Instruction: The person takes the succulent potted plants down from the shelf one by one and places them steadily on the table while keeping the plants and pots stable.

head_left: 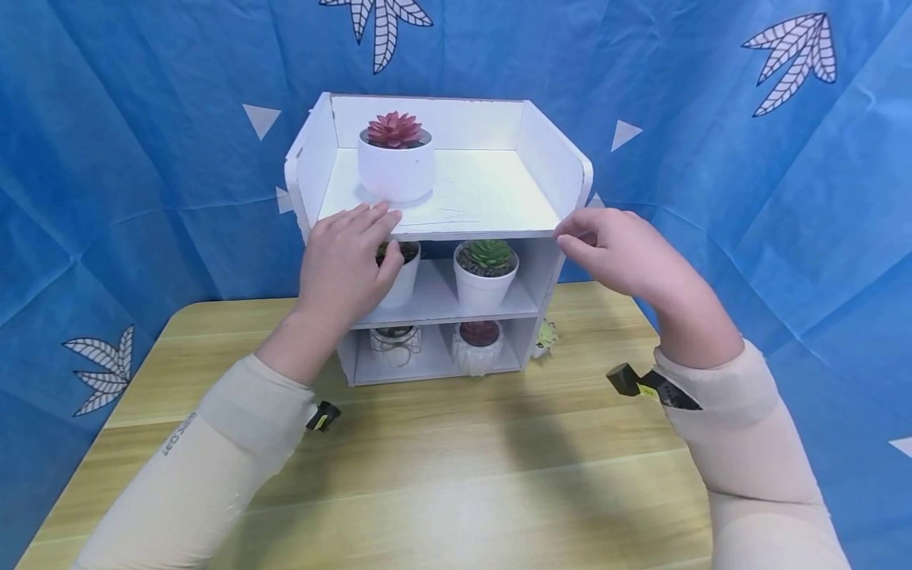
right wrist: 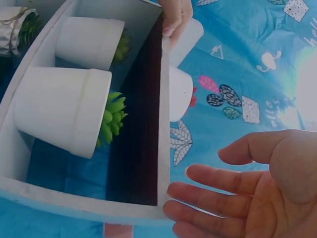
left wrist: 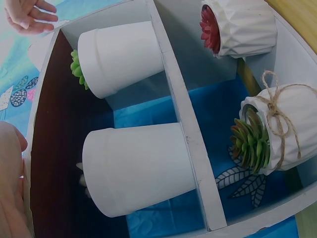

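Observation:
My left hand (head_left: 347,257) rests on the front edge of the white shelf unit's top board (head_left: 492,186), fingers extended. Just behind those fingers stands a white round pot with a red succulent (head_left: 396,162). At the right front corner, my right hand (head_left: 627,249) has its fingertips touching or very near the board's edge; it holds nothing. In the right wrist view its fingers (right wrist: 213,198) are spread and relaxed. Below, on the middle shelf, are a white pot with a green succulent (head_left: 486,277) and another white pot (left wrist: 141,168), partly hidden by my left hand in the head view.
The bottom shelf holds a twine-tied white pot (head_left: 395,344) and a ridged white pot with a dark red succulent (head_left: 477,347). A small pale-green plant (head_left: 545,338) stands beside the unit's right side. Wooden table (head_left: 442,475) below, blue patterned cloth (head_left: 178,119) behind.

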